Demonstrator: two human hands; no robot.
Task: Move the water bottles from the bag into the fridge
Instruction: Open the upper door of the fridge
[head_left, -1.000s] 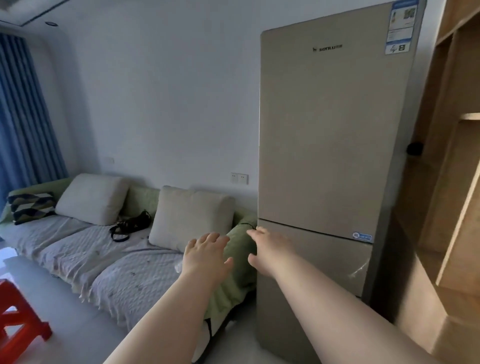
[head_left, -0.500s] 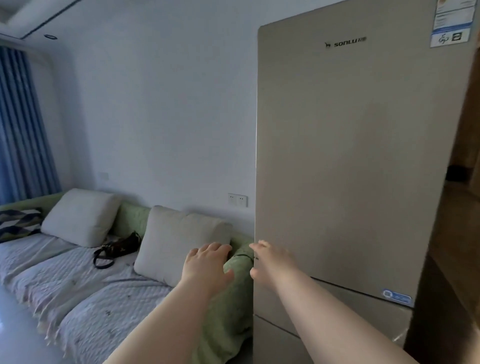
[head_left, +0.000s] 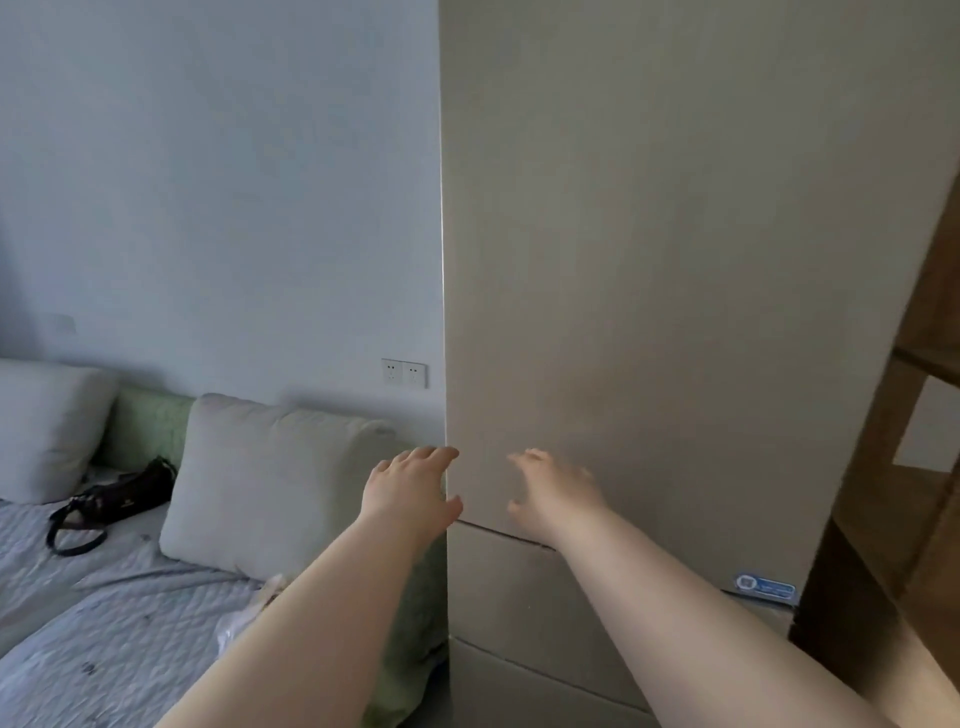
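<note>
Beside left forearm, crinkled plastic (head_left: 236, 631) on sofa (head_left: 104, 623) cover. Ahead, left hand (head_left: 410, 491) wide, fingertips at fridge (head_left: 675, 260) door's left edge; contact unclear. Alongside, right hand (head_left: 553, 491) wide, fingers spread before closed door. Beyond: pillow (head_left: 270, 483), black handbag (head_left: 119, 493) on sofa, wall socket (head_left: 404, 373).

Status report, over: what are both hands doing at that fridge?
Left hand open at fridge door edge. Right hand open before door front. Doors shut; nothing blocking.
</note>
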